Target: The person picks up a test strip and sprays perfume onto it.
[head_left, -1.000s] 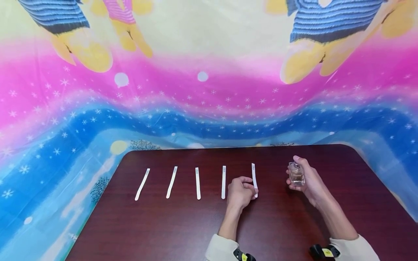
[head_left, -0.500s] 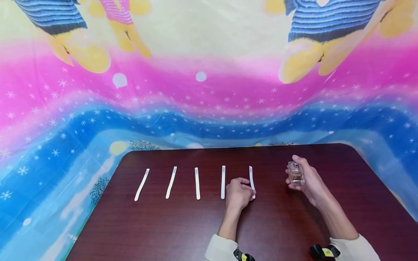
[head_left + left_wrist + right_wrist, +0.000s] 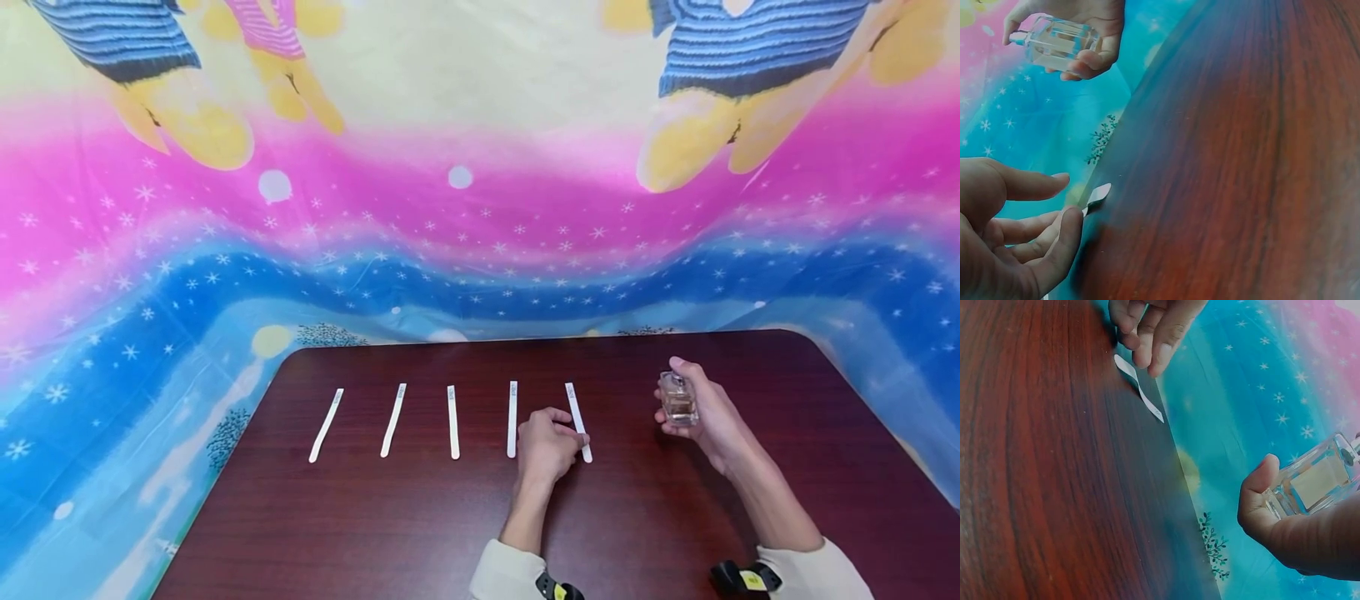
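Observation:
My right hand [image 3: 712, 417] grips a clear glass perfume bottle [image 3: 679, 403] above the table's right side, its thumb up at the bottle's top. Amber liquid shows inside. My left hand [image 3: 550, 446] is low over the table at the rightmost white paper test strip [image 3: 576, 408], one fingertip over its lower part. In the left wrist view the left thumb and a finger stand apart, with the strip's curled end [image 3: 1099, 195] just past a fingertip. Whether that fingertip touches the paper I cannot tell. The same strip [image 3: 1138, 387] looks bent in the right wrist view.
Several similar strips lie in a row to the left, among them one strip [image 3: 512, 419] beside the left hand and one [image 3: 326, 425] at the far left. Their upper ends bear small print. Behind the dark wooden table [image 3: 375, 525] hangs a colourful printed cloth [image 3: 480, 250].
The rightmost strip's upper end has swung left, so it now slants, and its rounded lower end shows beyond the left fingertips. The right hand and the bottle stay almost in place.

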`<state>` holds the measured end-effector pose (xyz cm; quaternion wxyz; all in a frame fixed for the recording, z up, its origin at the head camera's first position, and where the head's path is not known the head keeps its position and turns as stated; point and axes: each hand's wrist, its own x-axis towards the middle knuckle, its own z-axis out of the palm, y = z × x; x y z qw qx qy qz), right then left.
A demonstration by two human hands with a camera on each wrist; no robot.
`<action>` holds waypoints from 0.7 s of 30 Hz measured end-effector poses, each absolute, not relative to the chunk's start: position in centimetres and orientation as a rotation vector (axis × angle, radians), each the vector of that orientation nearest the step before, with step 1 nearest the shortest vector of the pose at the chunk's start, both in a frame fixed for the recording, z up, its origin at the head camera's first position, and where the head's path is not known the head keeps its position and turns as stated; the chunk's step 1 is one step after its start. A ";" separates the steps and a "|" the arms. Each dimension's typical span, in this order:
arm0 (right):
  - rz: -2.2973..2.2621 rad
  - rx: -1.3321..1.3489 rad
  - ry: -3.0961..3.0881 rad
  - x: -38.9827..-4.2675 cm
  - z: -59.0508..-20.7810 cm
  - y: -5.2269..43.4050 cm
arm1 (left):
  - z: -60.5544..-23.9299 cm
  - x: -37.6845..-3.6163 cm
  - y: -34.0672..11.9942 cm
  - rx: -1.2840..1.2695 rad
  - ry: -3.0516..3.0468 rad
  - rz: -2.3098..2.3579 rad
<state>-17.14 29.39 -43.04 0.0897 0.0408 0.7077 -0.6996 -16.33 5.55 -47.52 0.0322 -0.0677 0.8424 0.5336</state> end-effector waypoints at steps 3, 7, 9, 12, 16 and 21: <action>-2.082 0.148 2.108 -17.2 -43.3 29.3 | -47.4 -16.4 5.2 -0.183 2.609 1.625; -2.078 0.211 2.119 -17.4 -43.7 29.2 | -47.2 -16.6 4.7 -0.163 2.618 1.625; -2.079 0.238 2.119 -17.6 -43.9 29.2 | -47.1 -16.6 4.4 -0.156 2.626 1.626; -2.099 0.265 2.093 -17.8 -44.3 29.3 | -47.0 -16.7 3.8 -0.142 2.633 1.635; -2.157 0.280 2.000 -18.0 -45.0 29.7 | -46.8 -16.8 3.0 -0.129 2.618 1.647; -2.172 0.274 1.957 -18.2 -45.7 30.1 | -46.1 -16.7 1.4 -0.125 2.603 1.652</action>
